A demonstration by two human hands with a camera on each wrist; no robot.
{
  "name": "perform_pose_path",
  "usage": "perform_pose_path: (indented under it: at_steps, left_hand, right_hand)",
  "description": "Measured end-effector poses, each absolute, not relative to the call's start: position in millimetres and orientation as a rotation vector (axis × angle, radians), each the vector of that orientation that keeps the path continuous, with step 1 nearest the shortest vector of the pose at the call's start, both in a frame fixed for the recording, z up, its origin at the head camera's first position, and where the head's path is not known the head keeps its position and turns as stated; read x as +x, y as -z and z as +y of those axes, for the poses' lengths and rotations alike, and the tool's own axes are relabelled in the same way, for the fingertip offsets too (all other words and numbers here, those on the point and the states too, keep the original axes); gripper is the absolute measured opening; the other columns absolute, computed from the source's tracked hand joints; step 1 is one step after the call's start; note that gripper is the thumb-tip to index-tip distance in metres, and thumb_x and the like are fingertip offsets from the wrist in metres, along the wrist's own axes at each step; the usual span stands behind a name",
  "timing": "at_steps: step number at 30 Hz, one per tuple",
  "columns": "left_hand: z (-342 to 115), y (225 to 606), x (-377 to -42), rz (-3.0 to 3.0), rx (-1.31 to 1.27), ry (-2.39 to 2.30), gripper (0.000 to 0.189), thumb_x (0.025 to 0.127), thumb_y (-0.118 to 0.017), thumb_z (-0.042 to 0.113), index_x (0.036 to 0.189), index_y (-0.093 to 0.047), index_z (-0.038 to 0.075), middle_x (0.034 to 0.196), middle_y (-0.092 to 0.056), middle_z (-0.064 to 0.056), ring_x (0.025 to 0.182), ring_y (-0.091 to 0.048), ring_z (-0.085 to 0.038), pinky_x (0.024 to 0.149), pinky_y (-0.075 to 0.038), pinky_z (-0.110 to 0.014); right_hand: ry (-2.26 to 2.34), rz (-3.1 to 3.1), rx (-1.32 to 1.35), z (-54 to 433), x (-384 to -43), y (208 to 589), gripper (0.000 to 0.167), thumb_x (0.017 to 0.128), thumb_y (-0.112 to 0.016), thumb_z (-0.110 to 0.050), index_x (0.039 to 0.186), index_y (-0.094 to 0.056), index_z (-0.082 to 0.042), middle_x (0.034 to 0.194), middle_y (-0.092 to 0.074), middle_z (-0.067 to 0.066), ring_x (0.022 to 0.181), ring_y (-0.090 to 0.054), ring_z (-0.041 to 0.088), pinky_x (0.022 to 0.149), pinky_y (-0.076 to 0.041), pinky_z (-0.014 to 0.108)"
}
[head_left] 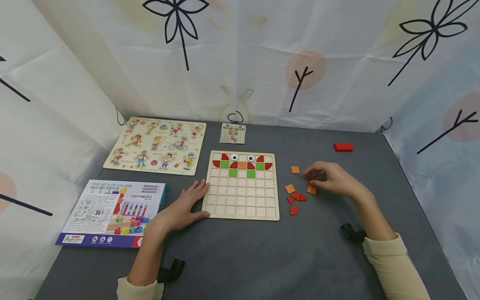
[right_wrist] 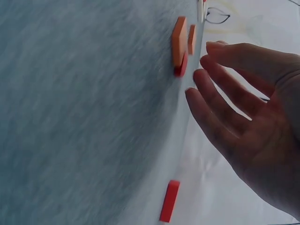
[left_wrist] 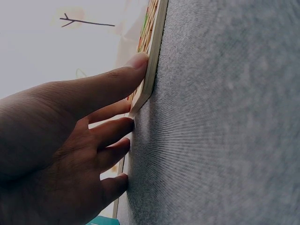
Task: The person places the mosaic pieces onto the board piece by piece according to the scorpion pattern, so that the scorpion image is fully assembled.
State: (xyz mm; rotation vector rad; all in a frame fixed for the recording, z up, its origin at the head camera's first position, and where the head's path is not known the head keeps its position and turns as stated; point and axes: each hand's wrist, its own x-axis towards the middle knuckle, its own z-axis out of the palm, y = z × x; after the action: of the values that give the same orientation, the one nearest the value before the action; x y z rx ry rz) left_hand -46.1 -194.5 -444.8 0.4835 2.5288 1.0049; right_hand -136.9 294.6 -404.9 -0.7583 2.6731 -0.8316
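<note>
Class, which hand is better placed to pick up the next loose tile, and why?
Probably the right hand: it is close to the loose tiles, seemingly holding nothing. The left hand touches the left edge of the grid board, which lies between it and those tiles.

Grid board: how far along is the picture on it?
Done: the grid board carries eye pieces and green squares, among others, in its upper rows.
In hand: the left hand touches the board's edge; the right hand is by loose orange squares and red pieces, none visibly held.
Remaining: the lower rows are bare; those loose pieces probably await placing.
</note>
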Motion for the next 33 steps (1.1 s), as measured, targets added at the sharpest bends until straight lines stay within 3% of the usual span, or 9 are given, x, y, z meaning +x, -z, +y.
perform_pose_path:
  at_steps: [7,19,33]
  left_hand:
    - [-187.9,428.7,-44.4,2.529,0.451,-0.936,0.089,0.102,-0.078,0.029,0.171,-0.028,0.002,0.181,-0.018,-0.023,0.169,-0.008,-0.05,0.132,-0.007,-0.078]
    - [-189.4,432.7,-45.2,2.531,0.451,-0.939,0.09,0.101,-0.078,0.028,0.171,-0.028,0.002,0.181,-0.018,-0.023,0.17,-0.008,-0.05,0.132,-0.007,-0.078]
    - [-189.9,432.5,-43.8,2.531,0.467,-0.966,0.09,0.101,-0.078,0.031,0.171,-0.029,0.004,0.181,-0.019,-0.023,0.17,-0.008,-0.05,0.131,-0.007,-0.078]
  right_hand:
    - [0.817,2.616,-0.792,305.9,-135.3,409.3,0.034,0.093,-0.078,0.008,0.125,-0.077,-0.004,0.123,-0.078,0.012,0.109,-0.073,0.032,0.092,-0.065,0.047]
    - [0.811,2.593,-0.819,313.5,-139.1,414.3,0.033,0.091,-0.08,0.008,0.12,-0.08,-0.007,0.121,-0.078,0.01,0.107,-0.073,0.027,0.09,-0.067,0.04]
    - [0.764,2.662,-0.74,314.6,-141.8,415.5,0.018,0.091,-0.086,-0.005,0.108,-0.079,-0.006,0.106,-0.078,0.007,0.088,-0.07,0.012,0.08,-0.063,0.028]
